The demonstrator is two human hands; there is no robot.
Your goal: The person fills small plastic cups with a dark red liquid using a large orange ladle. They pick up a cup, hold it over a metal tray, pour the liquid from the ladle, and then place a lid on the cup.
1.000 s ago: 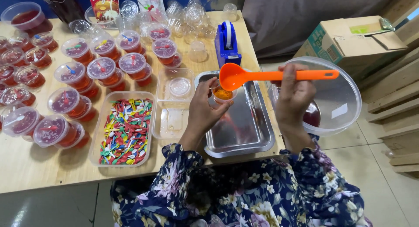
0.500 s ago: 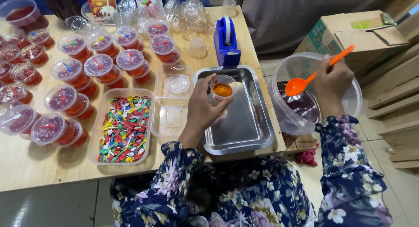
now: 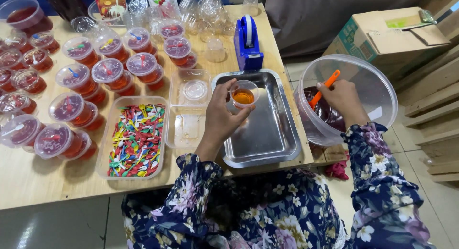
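Over the steel tray [image 3: 267,134] | left hand [image 3: 221,116] pinches part-filled cup [image 3: 244,94] | right hand [image 3: 342,97] grips orange ladle [image 3: 325,88] in tub [image 3: 377,86] — best keep cup level, above tray, to catch drips.

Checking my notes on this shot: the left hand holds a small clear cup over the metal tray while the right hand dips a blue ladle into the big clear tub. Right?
Not quite: the ladle is orange, not blue, as the head view shows. The rest holds: left hand, cup, metal tray, right hand, tub.

The orange ladle's [image 3: 325,88] bowl is hidden in dark liquid.
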